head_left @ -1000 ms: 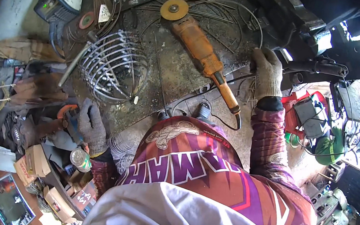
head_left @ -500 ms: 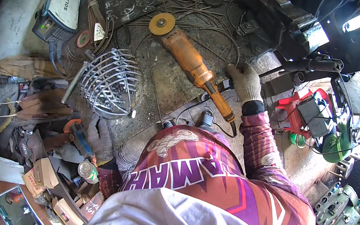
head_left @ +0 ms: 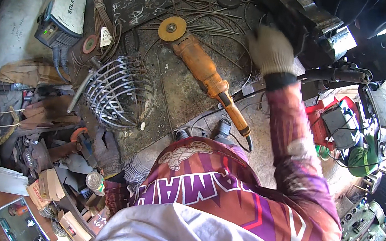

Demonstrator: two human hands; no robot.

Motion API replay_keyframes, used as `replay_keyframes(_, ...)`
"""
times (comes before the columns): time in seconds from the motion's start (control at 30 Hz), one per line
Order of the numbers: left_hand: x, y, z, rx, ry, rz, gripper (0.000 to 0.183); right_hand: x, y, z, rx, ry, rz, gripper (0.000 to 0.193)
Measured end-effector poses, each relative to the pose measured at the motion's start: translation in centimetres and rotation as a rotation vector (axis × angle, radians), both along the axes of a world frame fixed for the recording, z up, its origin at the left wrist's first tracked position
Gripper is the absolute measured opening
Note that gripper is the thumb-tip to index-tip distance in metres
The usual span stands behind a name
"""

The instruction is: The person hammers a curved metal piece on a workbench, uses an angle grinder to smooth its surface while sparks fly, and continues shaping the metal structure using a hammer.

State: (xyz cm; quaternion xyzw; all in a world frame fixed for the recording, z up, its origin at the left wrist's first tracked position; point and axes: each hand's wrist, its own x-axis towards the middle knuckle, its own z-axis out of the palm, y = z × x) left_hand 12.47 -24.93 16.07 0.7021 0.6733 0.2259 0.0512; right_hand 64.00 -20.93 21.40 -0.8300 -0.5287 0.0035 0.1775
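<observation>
My right hand, in a pale work glove with a dark cuff, reaches over the far right of the metal workbench. Its fingers are blurred against dark metal, and I cannot make out anything in them. My left hand, in a grey glove, lies at the bench's near left edge with fingers stretched out, holding nothing visible. Between the hands, an orange angle grinder lies diagonally, its yellow disc at the far end. Nearer my left hand sits a cage of curved metal rods.
Coiled wire and rods lie at the back of the bench. A welding machine stands far left, by a tied rod bundle. To the right are a red plastic chair and a green machine. Opened boxes sit lower left.
My right hand has moved up and farther back, away from beside the grinder toward the dark metal. The grinder and my left hand stay about where they were.
</observation>
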Motion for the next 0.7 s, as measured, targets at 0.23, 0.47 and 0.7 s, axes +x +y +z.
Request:
replay_keyframes(0.23,1.8,0.5,2.0,0.043,-0.09,-0.07,0.033,4.5,12.0,-3.9,-0.386,-0.26,0.11,0.029)
replay_keyframes(0.47,-0.5,0.9,-0.9,0.01,-0.184,0.004,0.032,6.2,13.7,-7.5,-0.342,-0.23,0.175,0.028)
replay_keyframes(0.7,-0.7,1.1,-1.6,0.087,-0.182,-0.002,0.03,5.6,11.9,-2.3,-0.399,-0.15,0.307,0.035)
